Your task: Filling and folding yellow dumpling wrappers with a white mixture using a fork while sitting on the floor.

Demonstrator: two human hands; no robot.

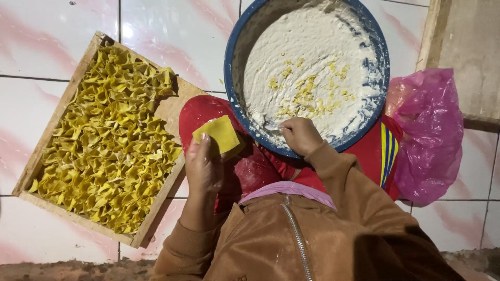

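The left hand pinches a flat yellow square dough wrapper at its lower-left edge, the sheet fanning toward one o'clock. The right hand, nearer the filling, curls closed at the round blue basin of white paste, whose mass lies at twelve o'clock from it; whatever it grips is hidden.

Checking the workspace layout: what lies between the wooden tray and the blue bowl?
Head view: the left hand holding a yellow wrapper, over red-clothed knee.

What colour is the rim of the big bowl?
The bowl rim is blue, seen best in the head view.
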